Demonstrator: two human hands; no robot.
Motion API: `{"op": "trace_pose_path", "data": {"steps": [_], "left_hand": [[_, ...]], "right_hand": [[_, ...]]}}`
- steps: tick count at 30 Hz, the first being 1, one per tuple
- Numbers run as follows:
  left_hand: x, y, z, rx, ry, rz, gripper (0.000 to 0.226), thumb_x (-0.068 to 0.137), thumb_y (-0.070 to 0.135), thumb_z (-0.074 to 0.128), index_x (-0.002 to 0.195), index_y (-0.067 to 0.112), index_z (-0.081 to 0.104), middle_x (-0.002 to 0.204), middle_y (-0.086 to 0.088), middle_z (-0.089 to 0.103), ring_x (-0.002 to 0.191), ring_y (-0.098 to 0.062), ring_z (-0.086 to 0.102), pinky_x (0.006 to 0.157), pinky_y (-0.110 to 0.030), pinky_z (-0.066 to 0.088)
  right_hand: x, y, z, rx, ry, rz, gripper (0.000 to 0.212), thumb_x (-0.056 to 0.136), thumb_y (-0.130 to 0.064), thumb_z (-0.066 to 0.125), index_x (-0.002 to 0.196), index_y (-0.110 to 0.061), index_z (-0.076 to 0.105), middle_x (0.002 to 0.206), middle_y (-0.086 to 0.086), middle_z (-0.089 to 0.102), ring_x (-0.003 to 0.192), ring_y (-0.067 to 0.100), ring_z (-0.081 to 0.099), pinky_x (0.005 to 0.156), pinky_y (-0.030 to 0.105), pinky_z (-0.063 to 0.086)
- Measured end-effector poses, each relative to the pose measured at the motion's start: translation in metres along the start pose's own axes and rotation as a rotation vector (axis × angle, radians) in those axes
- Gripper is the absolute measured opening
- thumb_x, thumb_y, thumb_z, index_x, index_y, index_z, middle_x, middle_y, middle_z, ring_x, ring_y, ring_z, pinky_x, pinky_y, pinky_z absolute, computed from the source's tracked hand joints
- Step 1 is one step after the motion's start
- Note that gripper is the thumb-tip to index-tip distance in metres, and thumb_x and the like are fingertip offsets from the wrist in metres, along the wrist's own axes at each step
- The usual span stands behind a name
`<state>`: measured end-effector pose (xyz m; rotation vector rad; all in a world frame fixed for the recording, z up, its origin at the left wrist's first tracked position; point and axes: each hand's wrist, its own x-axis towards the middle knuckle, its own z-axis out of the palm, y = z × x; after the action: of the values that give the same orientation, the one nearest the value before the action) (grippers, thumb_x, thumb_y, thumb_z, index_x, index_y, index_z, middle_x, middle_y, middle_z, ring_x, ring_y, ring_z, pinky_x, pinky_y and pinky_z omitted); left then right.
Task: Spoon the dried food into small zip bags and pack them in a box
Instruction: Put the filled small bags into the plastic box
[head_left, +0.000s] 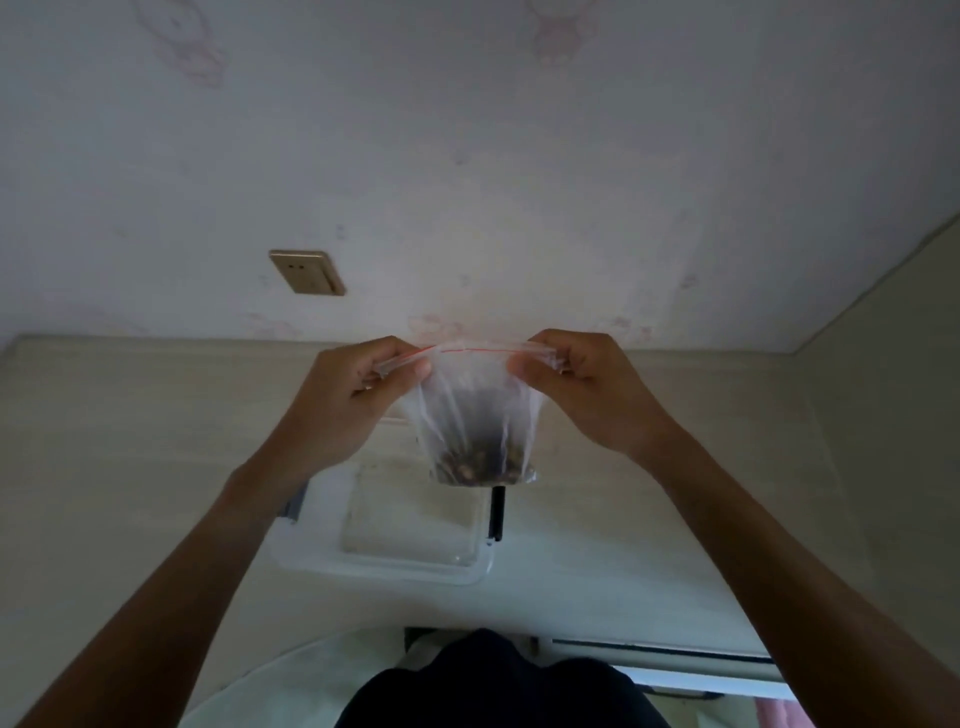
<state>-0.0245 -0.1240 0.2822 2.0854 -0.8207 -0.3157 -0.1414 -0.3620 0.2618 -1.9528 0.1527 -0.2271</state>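
A small clear zip bag (475, 410) with a red seal line hangs in the air above the table, with dark dried food (480, 467) settled at its bottom. My left hand (358, 384) pinches the bag's top left corner. My right hand (576, 379) pinches the top right corner, so the seal is stretched between both hands. Below the bag lies a clear plastic box (415, 519) with a white rim on the pale table (130, 441). A black handle (497, 512), perhaps the spoon's, pokes out under the bag at the box's right edge.
A white wall stands just behind the table, with a gold wall socket (306, 272) on it. My dark-clothed lap (498, 686) is at the bottom. A side wall closes the right.
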Motion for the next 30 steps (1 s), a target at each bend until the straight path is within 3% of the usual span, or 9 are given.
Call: {"op": "trace_pose_path", "data": {"steps": [9, 11, 13, 15, 18, 20, 24, 27, 30], "left_hand": [[-0.033, -0.085, -0.049, -0.029, -0.085, -0.050, 0.023, 0.099, 0.038, 0.066, 0.090, 0.021, 0.079, 0.083, -0.006, 0.076, 0.083, -0.034, 0.070, 0.079, -0.045, 0.051], [-0.037, -0.100, -0.054, -0.037, -0.119, -0.049, 0.027, 0.097, 0.041, 0.061, 0.089, 0.022, 0.079, 0.075, -0.003, 0.073, 0.070, -0.028, 0.067, 0.070, -0.041, 0.049], [-0.040, -0.119, -0.054, -0.044, -0.157, -0.051, 0.023, 0.101, 0.037, 0.063, 0.085, 0.026, 0.077, 0.057, 0.008, 0.061, 0.050, -0.011, 0.050, 0.055, -0.030, 0.039], [-0.038, -0.139, -0.046, -0.014, -0.201, -0.075, 0.025, 0.103, 0.028, 0.064, 0.080, 0.028, 0.075, 0.051, 0.011, 0.054, 0.045, -0.006, 0.044, 0.050, -0.019, 0.031], [-0.030, -0.168, -0.024, 0.058, -0.256, -0.167, 0.031, 0.104, 0.022, 0.061, 0.076, 0.023, 0.073, 0.060, 0.012, 0.063, 0.053, 0.001, 0.057, 0.055, -0.012, 0.037], [-0.025, -0.184, -0.006, 0.101, -0.289, -0.220, 0.035, 0.103, 0.013, 0.056, 0.070, 0.022, 0.066, 0.070, 0.005, 0.070, 0.061, -0.004, 0.063, 0.064, -0.022, 0.047], [-0.024, -0.204, 0.027, 0.252, -0.305, -0.205, 0.024, 0.105, 0.015, 0.048, 0.088, 0.013, 0.065, 0.080, -0.006, 0.069, 0.075, -0.026, 0.069, 0.068, -0.034, 0.053], [-0.024, -0.213, 0.043, 0.388, -0.297, -0.195, 0.025, 0.109, 0.022, 0.045, 0.100, 0.009, 0.065, 0.089, -0.009, 0.073, 0.075, -0.024, 0.068, 0.063, -0.033, 0.050], [-0.024, -0.214, 0.053, 0.445, -0.298, -0.223, 0.023, 0.109, 0.019, 0.045, 0.099, 0.010, 0.064, 0.094, -0.007, 0.072, 0.074, -0.018, 0.061, 0.066, -0.029, 0.046]], "right_hand": [[0.003, -0.013, 0.095, -0.084, -0.073, 0.110, 0.016, 0.098, -0.017, 0.068, 0.087, -0.010, 0.076, 0.063, -0.011, 0.058, 0.050, 0.000, 0.048, 0.054, 0.009, 0.035], [0.003, -0.011, 0.110, -0.102, -0.054, 0.144, 0.016, 0.099, -0.018, 0.067, 0.089, -0.010, 0.076, 0.063, -0.015, 0.060, 0.051, -0.001, 0.050, 0.054, 0.009, 0.036], [0.002, -0.008, 0.126, -0.140, -0.040, 0.189, 0.017, 0.100, -0.019, 0.066, 0.087, -0.012, 0.075, 0.063, -0.025, 0.061, 0.052, -0.003, 0.053, 0.054, 0.008, 0.038], [0.001, 0.001, 0.142, -0.168, -0.042, 0.263, 0.017, 0.101, -0.019, 0.065, 0.086, -0.016, 0.072, 0.060, -0.021, 0.061, 0.051, -0.005, 0.054, 0.053, 0.007, 0.039], [0.006, 0.024, 0.167, -0.234, -0.066, 0.399, 0.025, 0.102, -0.017, 0.059, 0.084, -0.007, 0.073, 0.066, -0.006, 0.061, 0.052, -0.002, 0.053, 0.056, 0.009, 0.040], [0.012, 0.043, 0.183, -0.300, -0.097, 0.503, 0.030, 0.103, -0.015, 0.054, 0.084, -0.001, 0.072, 0.072, 0.006, 0.062, 0.062, 0.010, 0.054, 0.064, 0.020, 0.042], [0.021, 0.076, 0.210, -0.429, -0.056, 0.650, 0.033, 0.102, -0.010, 0.050, 0.070, -0.005, 0.060, 0.064, 0.001, 0.057, 0.058, 0.012, 0.055, 0.052, 0.010, 0.041], [0.023, 0.092, 0.225, -0.522, -0.125, 0.683, 0.031, 0.102, -0.005, 0.047, 0.073, -0.010, 0.059, 0.075, 0.003, 0.062, 0.068, 0.016, 0.062, 0.066, 0.024, 0.054], [0.024, 0.104, 0.229, -0.513, -0.112, 0.741, 0.016, 0.102, -0.008, 0.050, 0.090, -0.008, 0.061, 0.085, 0.005, 0.062, 0.078, 0.019, 0.063, 0.066, 0.025, 0.047]]}}
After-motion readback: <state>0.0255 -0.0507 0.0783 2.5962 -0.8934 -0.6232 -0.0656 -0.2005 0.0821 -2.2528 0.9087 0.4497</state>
